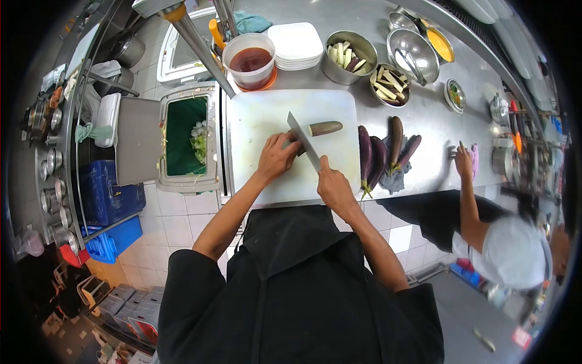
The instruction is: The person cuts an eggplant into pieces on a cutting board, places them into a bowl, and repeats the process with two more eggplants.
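You can read no text, label, brand, number or sign anywhere in your view; any small markings around you are too blurred to make out.

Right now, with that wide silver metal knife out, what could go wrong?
The bare left hand, steadying a dark eggplant piece, is close beside the wide silver metal knife in the right hand, so a slip might nick a finger. The brownish-green eggplant piece with a pale cut end lies unheld on the white board; it's roundish, so it might roll.
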Available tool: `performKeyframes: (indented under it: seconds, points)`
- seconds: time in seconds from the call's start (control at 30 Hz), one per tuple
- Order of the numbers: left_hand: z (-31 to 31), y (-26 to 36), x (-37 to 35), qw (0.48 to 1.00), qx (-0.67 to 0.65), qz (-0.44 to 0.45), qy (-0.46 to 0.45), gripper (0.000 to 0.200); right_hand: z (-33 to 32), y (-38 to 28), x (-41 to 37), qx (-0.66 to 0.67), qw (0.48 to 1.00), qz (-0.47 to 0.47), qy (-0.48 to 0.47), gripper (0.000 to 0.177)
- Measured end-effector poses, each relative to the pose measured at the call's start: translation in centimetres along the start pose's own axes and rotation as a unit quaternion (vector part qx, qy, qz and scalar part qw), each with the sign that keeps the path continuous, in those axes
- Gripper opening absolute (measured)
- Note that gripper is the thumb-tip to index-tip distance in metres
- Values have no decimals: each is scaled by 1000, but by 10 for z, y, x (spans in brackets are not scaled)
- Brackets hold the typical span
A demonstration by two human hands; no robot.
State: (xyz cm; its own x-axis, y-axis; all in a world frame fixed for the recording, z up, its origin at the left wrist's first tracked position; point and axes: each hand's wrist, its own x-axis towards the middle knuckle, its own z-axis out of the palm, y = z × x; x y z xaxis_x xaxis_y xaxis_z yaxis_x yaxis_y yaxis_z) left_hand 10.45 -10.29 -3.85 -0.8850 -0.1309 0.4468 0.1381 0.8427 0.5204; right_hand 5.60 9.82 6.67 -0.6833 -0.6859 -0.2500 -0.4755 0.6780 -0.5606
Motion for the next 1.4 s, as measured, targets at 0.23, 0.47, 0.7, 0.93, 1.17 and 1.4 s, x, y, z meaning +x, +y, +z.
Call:
performKeyframes:
  seconds: [0.23, 0.47, 0.7, 0.93, 1.17, 1.4]
  points:
    - [-2, 2, 2, 1000, -7, 6, 4, 33, 16, 3, 22, -6, 1000, -14, 16, 27]
    - [-2, 3, -4, 999, -18, 37, -5, 25, 50, 14, 19, 16, 999, -13, 37, 33]
    - [-5, 6, -6, 999, 7, 44, 17, 18, 45, 27, -18, 14, 999, 10, 40, 37]
    - [-13, 8, -18, 1000, -19, 0, -9, 17, 36, 15, -6, 42, 998, 13, 51, 30]
    - [-12, 9, -19, 1000, -12, -5, -11, 23, 39, -9, -32, 52, 997, 38, 36, 25]
    - [-11, 7, -18, 1000, -19, -10, -2, 22, 46, -11, -26, 52, 997, 44, 29, 24]
